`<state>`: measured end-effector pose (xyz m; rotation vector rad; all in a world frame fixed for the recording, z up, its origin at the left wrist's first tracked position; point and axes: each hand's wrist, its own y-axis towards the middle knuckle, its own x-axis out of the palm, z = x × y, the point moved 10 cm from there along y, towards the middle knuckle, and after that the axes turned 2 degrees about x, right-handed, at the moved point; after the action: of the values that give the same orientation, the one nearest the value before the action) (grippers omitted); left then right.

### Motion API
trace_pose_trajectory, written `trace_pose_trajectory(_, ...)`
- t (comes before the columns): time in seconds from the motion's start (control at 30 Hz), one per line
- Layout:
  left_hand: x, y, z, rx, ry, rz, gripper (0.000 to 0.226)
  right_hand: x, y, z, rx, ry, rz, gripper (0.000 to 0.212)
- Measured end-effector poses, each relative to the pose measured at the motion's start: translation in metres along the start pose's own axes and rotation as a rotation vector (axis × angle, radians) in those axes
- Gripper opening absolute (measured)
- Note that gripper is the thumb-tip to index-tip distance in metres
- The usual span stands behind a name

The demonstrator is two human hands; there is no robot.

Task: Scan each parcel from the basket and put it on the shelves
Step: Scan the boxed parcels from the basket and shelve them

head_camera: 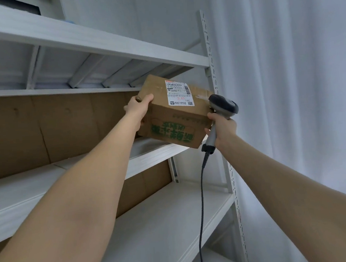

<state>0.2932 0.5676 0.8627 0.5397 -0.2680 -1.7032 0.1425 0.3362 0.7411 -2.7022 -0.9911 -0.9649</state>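
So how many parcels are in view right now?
1. A cardboard parcel, gripped by the left hand at the right end of a shelf, beside the scanner in the right hand. The basket is out of view, so others may be hidden.

Parcel [175, 112] over shelf [153, 152] edge, left hand [140, 108] at its left, scanner [223, 106] at its right

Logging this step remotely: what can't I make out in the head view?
Head view:
- Left hand grip: fingers hidden behind the brown cardboard parcel.
- White shipping label: print too small to read.
- Black cable of the grey handheld scanner: cut off by bottom edge.
- Parcel underside against white shelf board: hidden, contact unclear.
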Motion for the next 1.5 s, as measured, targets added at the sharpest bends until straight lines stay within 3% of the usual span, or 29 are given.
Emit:
trace_pose_trajectory(0.17,-0.001,0.019,-0.013,0.028,0.070,0.037,0.077,0.018,0.016,0.007,-0.019,-0.032,-0.022,0.018)
trace_pose_trajectory(0.3,0.011,0.023,-0.017,0.019,0.168,-0.003,0.092,0.040,0.025,0.006,0.001,-0.010,-0.153,0.016)
trace_pose_trajectory(0.47,0.050,0.013,-0.020,0.086,0.231,-0.092,0.102,0.064,0.032,0.031,0.096,-0.038,-0.304,0.036)
trace_pose_trajectory(0.57,0.076,0.002,-0.012,0.202,0.294,-0.086,0.108,0.062,0.043,0.044,0.132,-0.068,-0.289,0.048)
trace_pose_trajectory(0.77,0.105,-0.003,-0.005,0.354,0.653,0.006,0.110,0.044,0.066,0.057,0.175,-0.031,-0.206,0.043)
trace_pose_trajectory(0.87,0.112,-0.003,-0.002,0.440,0.849,0.077,0.103,0.033,0.075,0.063,0.194,-0.005,-0.167,0.044)
trace_pose_trajectory(0.93,0.116,-0.001,-0.002,0.500,0.948,0.115,0.086,0.026,0.080,0.069,0.211,0.000,-0.151,0.043)
trace_pose_trajectory(1.0,0.122,0.005,-0.011,0.463,0.984,0.079,0.068,0.020,0.085,0.075,0.227,-0.013,-0.153,0.037)
trace_pose_trajectory(1.13,0.136,0.020,-0.036,0.355,1.011,-0.001,0.063,0.012,0.093,0.084,0.248,-0.029,-0.150,0.028)
trace_pose_trajectory(1.33,0.149,0.026,-0.055,0.278,1.137,-0.049,0.061,0.006,0.099,0.088,0.257,-0.027,-0.151,0.034)
trace_pose_trajectory(1.5,0.145,0.024,-0.066,0.175,1.101,-0.116,0.042,0.002,0.096,0.092,0.255,-0.033,-0.142,0.038)
